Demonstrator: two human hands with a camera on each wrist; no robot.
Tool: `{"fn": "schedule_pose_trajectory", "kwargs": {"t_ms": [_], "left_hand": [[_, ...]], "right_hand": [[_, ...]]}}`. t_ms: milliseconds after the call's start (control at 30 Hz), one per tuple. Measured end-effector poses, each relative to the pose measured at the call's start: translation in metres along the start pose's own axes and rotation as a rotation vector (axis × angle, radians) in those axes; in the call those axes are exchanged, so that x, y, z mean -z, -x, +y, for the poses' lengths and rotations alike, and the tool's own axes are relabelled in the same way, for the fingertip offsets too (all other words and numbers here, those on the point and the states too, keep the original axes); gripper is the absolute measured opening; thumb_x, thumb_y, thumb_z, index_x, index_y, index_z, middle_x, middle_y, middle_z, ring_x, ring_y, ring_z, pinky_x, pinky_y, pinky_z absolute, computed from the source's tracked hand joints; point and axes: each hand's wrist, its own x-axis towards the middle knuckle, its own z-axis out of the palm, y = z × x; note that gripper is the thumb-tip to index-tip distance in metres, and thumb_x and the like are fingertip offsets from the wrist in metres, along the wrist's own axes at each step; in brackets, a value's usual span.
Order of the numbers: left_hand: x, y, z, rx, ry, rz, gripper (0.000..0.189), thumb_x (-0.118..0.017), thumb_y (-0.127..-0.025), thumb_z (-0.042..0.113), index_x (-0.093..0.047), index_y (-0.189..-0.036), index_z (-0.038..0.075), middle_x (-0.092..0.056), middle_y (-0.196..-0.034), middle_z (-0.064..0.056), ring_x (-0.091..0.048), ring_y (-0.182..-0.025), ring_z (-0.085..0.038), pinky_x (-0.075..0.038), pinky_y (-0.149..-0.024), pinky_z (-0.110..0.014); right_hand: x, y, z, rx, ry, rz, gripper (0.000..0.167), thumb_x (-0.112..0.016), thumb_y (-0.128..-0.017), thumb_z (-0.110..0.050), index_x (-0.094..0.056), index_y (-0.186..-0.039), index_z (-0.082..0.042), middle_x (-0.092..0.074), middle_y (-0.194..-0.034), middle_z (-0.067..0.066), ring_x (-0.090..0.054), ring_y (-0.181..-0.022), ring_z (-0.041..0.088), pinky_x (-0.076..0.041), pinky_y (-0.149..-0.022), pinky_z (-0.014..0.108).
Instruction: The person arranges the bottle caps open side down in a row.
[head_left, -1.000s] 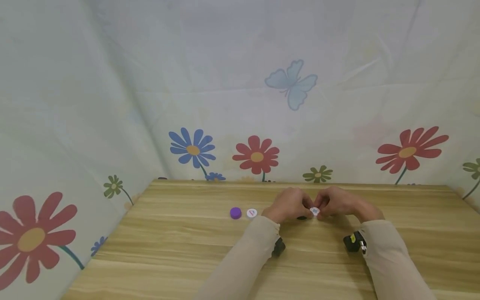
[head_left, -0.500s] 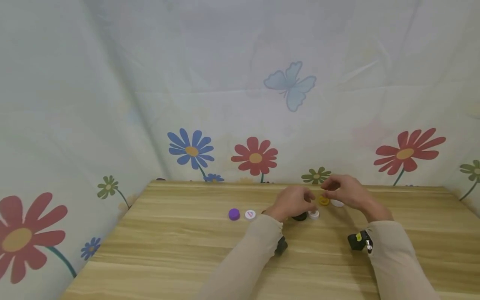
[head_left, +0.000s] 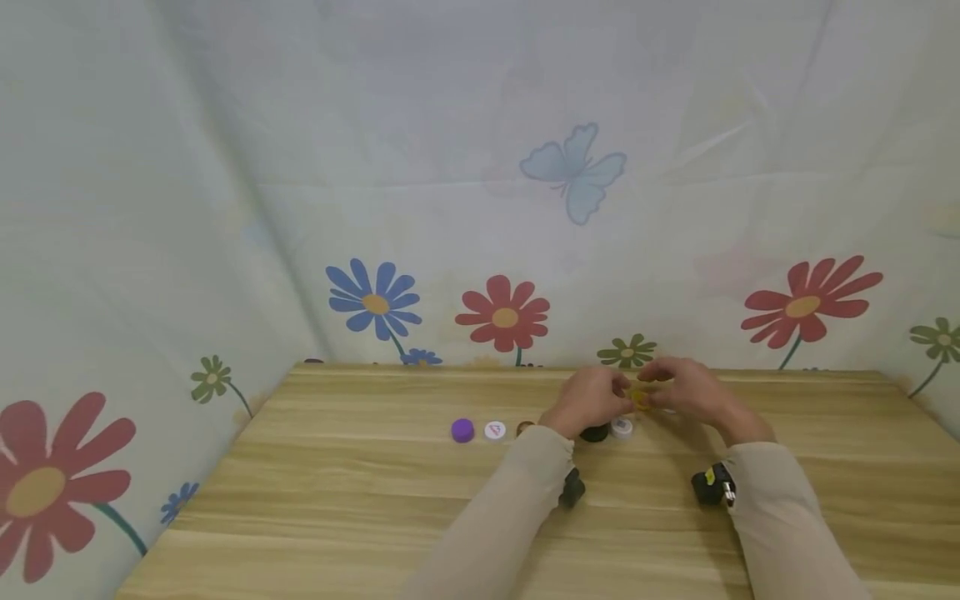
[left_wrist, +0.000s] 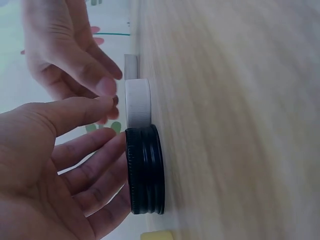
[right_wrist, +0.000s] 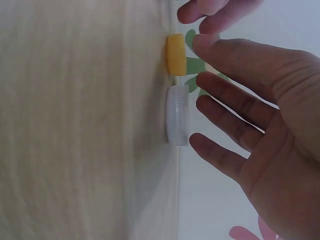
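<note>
My left hand (head_left: 592,396) hovers with loosely bent fingers beside a black lid (left_wrist: 145,170) and a ribbed white cap (left_wrist: 138,102). In the head view that white cap (head_left: 622,428) stands right of the black lid (head_left: 595,433). My right hand (head_left: 693,393) reaches in from the right, fingers spread and relaxed, close to a yellow cap (head_left: 640,399). In the right wrist view the yellow cap (right_wrist: 176,55) rests on the table, the thumb tip near it but apart. A ribbed whitish lid (right_wrist: 177,115) lies beside it, below the right fingers.
Left of the hands, a purple cap (head_left: 462,430), a white cap with a red print (head_left: 495,431) and a partly hidden brown cap (head_left: 524,427) form a row on the wooden table (head_left: 360,492). A flower-printed cloth (head_left: 420,167) hangs behind.
Both hands held a small white cap together; it now stands on the table right of the black lid, released. The left hand has since moved toward the yellow cap, beside the right hand.
</note>
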Motion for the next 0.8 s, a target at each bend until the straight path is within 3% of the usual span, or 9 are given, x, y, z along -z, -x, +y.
{"fn": "schedule_pose_trajectory", "kwargs": {"t_ms": [267,800], "left_hand": [[-0.0014,-0.0041,0.0000,-0.023,-0.007,-0.009,0.029,-0.081,-0.096,0.024,-0.079,-0.123,0.014,-0.077,-0.105,0.008,-0.066,-0.093,-0.002,-0.050,-0.082,-0.018],[-0.0030,-0.0071,-0.0030,-0.048,0.036,-0.003,0.027,-0.078,-0.098,0.018,-0.079,-0.125,0.015,-0.078,-0.110,0.008,-0.067,-0.100,-0.003,-0.049,-0.088,-0.018]], "right_hand": [[-0.0038,-0.0031,0.0053,-0.006,0.020,-0.048,0.033,-0.081,-0.087,-0.004,-0.071,-0.117,0.008,-0.071,-0.118,0.026,-0.064,-0.111,0.044,-0.049,-0.099,0.064],[-0.0079,-0.0046,0.0064,0.006,0.040,-0.004,0.026,-0.081,-0.087,-0.002,-0.074,-0.111,0.005,-0.074,-0.107,0.018,-0.066,-0.105,0.039,-0.050,-0.097,0.061]]}}
